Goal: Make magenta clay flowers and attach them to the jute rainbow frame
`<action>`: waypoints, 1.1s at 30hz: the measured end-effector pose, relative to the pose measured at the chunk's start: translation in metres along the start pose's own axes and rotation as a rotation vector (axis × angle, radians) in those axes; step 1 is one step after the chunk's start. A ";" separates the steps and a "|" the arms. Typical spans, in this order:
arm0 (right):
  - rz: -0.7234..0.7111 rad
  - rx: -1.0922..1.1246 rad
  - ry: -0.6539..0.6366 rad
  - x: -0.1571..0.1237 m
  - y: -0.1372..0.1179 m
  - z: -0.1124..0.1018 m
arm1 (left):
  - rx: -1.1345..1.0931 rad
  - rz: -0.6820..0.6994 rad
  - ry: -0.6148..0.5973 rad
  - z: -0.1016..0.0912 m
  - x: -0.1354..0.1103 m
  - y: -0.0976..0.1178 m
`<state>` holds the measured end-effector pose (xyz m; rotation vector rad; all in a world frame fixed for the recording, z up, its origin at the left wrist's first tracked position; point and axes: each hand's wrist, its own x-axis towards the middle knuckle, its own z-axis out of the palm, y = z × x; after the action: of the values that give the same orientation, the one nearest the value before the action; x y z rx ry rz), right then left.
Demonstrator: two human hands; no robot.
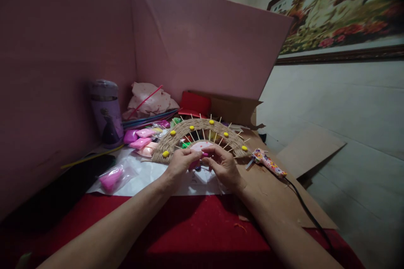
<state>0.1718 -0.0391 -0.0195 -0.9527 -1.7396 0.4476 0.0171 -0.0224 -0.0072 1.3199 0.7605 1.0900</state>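
My left hand (182,162) and my right hand (225,167) meet in front of a woven half-ring fan shape (202,124). Fingertips of both are pinched round a small bit of bright pink clay (205,154), partly covered by the fingers. Brown twine is woven over thin sticks on the half-ring, whose ends poke out along both edges. Several yellow oval pieces (211,122) sit on the twine. Behind my hands, a pale, dotted half-round piece (202,146) lies at the centre of the arch.
Soft packets of pink clay (141,143) and a bagged pink lump (111,178) lie left on white paper (148,178). A purple tumbler (107,113) stands behind them. At right, a flowered glue gun (268,163) with a black cord rests on cardboard (284,201). Pink panels (202,38) rise behind.
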 end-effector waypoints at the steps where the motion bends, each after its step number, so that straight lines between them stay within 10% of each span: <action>1: 0.005 0.005 -0.014 0.000 0.000 0.000 | 0.002 0.002 0.003 0.000 0.000 0.001; 22: -0.008 -0.009 -0.069 -0.002 -0.008 0.001 | -0.009 -0.024 0.029 0.002 0.000 0.000; 29: 0.219 0.314 0.287 0.005 0.003 0.000 | -0.324 -0.033 0.173 -0.003 0.007 0.003; 33: 0.315 0.611 0.276 0.010 0.003 -0.001 | -0.348 -0.060 0.181 -0.004 0.006 0.007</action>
<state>0.1723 -0.0291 -0.0150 -0.7900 -1.1002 0.9409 0.0137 -0.0161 0.0001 0.9088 0.7002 1.2416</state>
